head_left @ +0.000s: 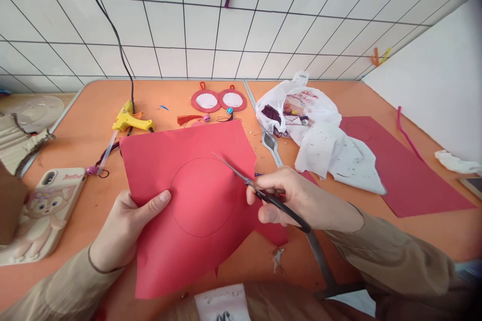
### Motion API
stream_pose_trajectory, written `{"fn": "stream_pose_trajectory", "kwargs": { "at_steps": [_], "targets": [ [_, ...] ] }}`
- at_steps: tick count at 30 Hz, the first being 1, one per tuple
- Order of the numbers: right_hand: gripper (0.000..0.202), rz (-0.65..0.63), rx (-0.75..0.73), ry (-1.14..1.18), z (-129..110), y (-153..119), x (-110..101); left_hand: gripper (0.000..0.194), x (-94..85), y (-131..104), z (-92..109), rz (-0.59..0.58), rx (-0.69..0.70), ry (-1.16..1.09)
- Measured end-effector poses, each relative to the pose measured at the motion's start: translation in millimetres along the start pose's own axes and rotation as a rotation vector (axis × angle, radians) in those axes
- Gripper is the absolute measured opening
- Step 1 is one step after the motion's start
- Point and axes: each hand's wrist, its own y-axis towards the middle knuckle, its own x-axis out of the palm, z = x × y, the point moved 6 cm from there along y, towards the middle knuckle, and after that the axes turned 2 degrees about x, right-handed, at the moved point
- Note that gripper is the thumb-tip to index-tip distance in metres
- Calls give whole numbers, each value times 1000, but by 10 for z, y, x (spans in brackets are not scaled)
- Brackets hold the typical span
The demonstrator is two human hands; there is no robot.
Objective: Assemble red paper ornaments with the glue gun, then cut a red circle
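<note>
My left hand [130, 223] grips a sheet of red paper [158, 271] by its left side, thumb on top and fingers hidden behind. A circle is drawn in thin dark line near the sheet's middle. My right hand [297, 198] is closed around black-handled scissors [280, 204] at the sheet's right side. One slim blade points up and left across the paper, over the circle's upper right; the other blade is not visible, and the paper bulges beside it. Beyond the sheet lie two red paper rings [232, 101] with white centres, red loops and tassels.
A yellow glue gun [131, 119] with a black cord lies at the left, above a phone in a cartoon case [56, 210]. At the right are a white plastic bag [320, 110], crumpled white paper [335, 155] and another red sheet [410, 180]. A tiled wall backs the table.
</note>
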Motion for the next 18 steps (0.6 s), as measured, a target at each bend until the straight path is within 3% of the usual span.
{"fn": "stream_pose_trajectory", "kwargs": {
  "at_steps": [18],
  "targets": [
    [51, -22, 48, 60, -19, -23, 17, 24, 6, -3, 5, 9, -1, -22]
  ]
}}
